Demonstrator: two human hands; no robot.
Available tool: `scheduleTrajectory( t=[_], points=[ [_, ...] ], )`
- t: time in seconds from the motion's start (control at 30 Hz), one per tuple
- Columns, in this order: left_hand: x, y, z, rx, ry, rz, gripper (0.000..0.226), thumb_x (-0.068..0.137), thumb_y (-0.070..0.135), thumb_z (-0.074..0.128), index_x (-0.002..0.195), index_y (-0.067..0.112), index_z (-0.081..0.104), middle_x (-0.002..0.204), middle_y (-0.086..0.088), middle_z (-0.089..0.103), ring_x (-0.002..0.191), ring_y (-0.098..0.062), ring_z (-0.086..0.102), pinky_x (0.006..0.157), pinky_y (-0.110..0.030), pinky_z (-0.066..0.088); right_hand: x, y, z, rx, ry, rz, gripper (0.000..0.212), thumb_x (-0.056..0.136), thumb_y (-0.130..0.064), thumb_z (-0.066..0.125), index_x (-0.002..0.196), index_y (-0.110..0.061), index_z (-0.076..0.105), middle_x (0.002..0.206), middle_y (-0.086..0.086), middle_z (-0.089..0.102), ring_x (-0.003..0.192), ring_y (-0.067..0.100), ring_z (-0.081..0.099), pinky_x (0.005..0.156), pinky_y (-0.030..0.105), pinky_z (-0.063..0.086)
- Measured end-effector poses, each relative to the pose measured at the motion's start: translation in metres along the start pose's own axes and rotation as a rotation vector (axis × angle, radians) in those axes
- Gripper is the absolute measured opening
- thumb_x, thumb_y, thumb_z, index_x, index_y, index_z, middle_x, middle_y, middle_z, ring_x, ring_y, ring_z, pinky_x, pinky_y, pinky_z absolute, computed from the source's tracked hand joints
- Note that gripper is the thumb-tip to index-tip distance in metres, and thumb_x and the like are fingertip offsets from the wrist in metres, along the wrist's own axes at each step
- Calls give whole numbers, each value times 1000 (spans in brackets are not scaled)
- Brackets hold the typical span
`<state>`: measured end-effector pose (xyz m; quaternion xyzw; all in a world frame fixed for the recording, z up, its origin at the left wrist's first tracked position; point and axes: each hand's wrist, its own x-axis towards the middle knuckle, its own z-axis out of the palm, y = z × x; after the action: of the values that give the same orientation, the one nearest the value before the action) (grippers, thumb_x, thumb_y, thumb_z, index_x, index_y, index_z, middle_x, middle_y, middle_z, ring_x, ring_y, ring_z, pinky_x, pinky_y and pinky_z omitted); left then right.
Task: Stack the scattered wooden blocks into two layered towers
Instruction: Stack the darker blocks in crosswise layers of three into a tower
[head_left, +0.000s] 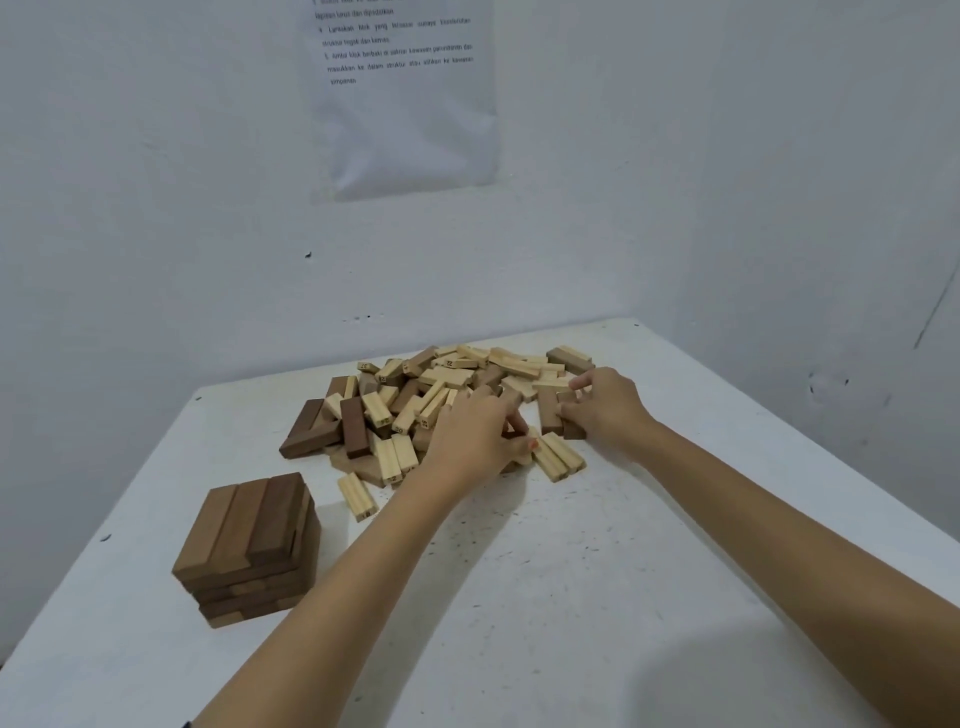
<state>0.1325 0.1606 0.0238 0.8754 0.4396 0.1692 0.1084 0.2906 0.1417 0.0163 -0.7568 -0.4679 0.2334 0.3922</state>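
Observation:
A loose pile of blocks (447, 389), pale and dark brown mixed, lies at the back of the white table (571, 597). A short tower of dark brown blocks (249, 545), several layers high, stands at the front left. My left hand (472, 441) reaches into the near side of the pile, its fingers curled round a dark block (514, 428). My right hand (608, 405) is at the pile's right side and grips dark brown blocks (558, 415) standing on end. A pair of pale blocks (558, 457) lies between my two hands.
The table stands in a corner, with white walls behind and to the right. A printed sheet (405, 93) hangs on the back wall. Two pale blocks (357, 496) lie apart from the pile, near the tower.

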Motion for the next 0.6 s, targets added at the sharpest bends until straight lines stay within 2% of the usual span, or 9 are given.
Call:
scheduleTrajectory(
  t=[0.07, 0.13, 0.2, 0.3, 0.4, 0.47, 0.5, 0.53, 0.6],
  points=[
    [2, -1, 0, -41, -12, -10, 17, 85, 32, 68, 96, 19, 66, 78, 21, 44, 107, -22, 51, 94, -44, 42, 4, -2, -1, -42, -3, 7, 41, 90, -12, 66, 127, -4, 52, 130, 13, 52, 101, 20, 52, 79, 25, 42],
    [2, -1, 1, -72, 12, -15, 11, 86, 28, 68, 91, 18, 67, 72, 22, 48, 103, -19, 54, 94, -43, 41, 6, -6, -5, -74, -17, 29, 44, 89, -15, 67, 128, -3, 51, 126, 12, 52, 113, 25, 53, 87, 29, 44],
    [2, 1, 2, -113, 45, -29, 9, 87, 27, 68, 87, 19, 65, 77, 18, 54, 95, -15, 54, 95, -42, 40, 7, -8, -5, -96, -43, 46, 45, 89, -17, 67, 128, -4, 49, 116, 9, 51, 116, 27, 53, 92, 31, 45],
    [2, -1, 7, -217, 130, -45, 10, 89, 28, 65, 86, 19, 60, 84, 13, 61, 92, -15, 56, 95, -43, 40, 6, -4, -2, -243, -78, -15, 40, 94, -25, 57, 128, -5, 51, 121, 10, 56, 116, 31, 51, 99, 39, 44],
    [3, -2, 9, -356, 238, -44, 10, 93, 25, 59, 93, 15, 57, 85, 15, 61, 89, -12, 58, 88, -37, 45, 2, -6, -3, -275, -130, -55, 43, 94, -21, 57, 133, -5, 52, 124, 14, 58, 118, 31, 51, 97, 36, 45],
    [3, 0, 6, -461, 286, -66, 12, 95, 26, 55, 96, 14, 55, 87, 13, 61, 84, -9, 58, 76, -29, 49, 1, -7, -5, -255, -147, -63, 49, 92, -25, 61, 133, 0, 51, 125, 16, 59, 117, 31, 54, 95, 36, 45],
    [3, 0, 5, -525, 312, -75, 12, 96, 27, 53, 95, 16, 54, 89, 10, 62, 82, -10, 60, 73, -30, 51, -1, -7, -5, -244, -144, -54, 53, 90, -29, 63, 131, 1, 51, 124, 17, 59, 116, 31, 54, 96, 37, 45],
    [3, 0, 4, -593, 344, -83, 11, 97, 28, 51, 94, 18, 52, 90, 6, 63, 82, -15, 62, 72, -38, 54, -1, -5, -6, -235, -140, -44, 53, 88, -33, 65, 126, 2, 55, 124, 17, 60, 116, 30, 55, 96, 37, 46],
    [3, 1, 1, -698, 411, -117, 12, 99, 30, 46, 90, 22, 49, 84, 1, 64, 76, -25, 66, 68, -50, 55, 1, -2, -5, -235, -143, -49, 38, 86, -32, 67, 100, 3, 64, 116, 20, 64, 112, 32, 58, 89, 32, 47]
  ],
)
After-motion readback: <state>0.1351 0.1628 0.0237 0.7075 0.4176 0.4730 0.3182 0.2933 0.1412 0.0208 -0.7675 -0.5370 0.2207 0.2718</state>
